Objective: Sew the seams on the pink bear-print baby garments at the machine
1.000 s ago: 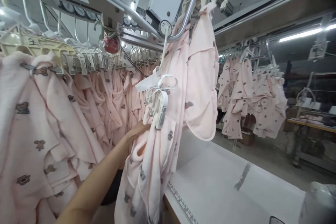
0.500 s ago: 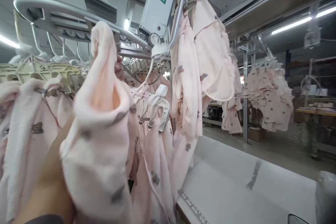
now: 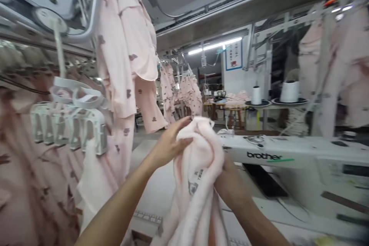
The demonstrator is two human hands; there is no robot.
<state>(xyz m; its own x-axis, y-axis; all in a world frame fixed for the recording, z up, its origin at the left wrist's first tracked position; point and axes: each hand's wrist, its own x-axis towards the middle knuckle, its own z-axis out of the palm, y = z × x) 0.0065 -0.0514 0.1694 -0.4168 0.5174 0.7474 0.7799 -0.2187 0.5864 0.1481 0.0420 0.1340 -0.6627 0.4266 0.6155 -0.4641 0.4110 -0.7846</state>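
A pale pink fleece garment (image 3: 198, 169) with grey printed motifs hangs bunched in front of me over the sewing table. My left hand (image 3: 174, 140) grips its upper left edge, thumb and fingers closed on the cloth. On the other side my right hand (image 3: 226, 178) holds the garment, its fingers mostly hidden behind the folds. Just beyond the garment stands a white Brother sewing machine (image 3: 265, 157). A dark phone (image 3: 265, 180) with a cable lies beneath the machine's arm.
At left, a white clip hanger (image 3: 69, 123) and more pink garments (image 3: 118, 54) hang from an overhead rail (image 3: 95, 15). Thread cones (image 3: 290, 91) stand behind the machine. More pink garments (image 3: 311, 57) hang at the right. The white tabletop (image 3: 158, 184) extends below my arms.
My view has swung right, from the hanger rail towards the sewing machine. The fleece garment has come away from the rail to above the table, and both hands are now on it.
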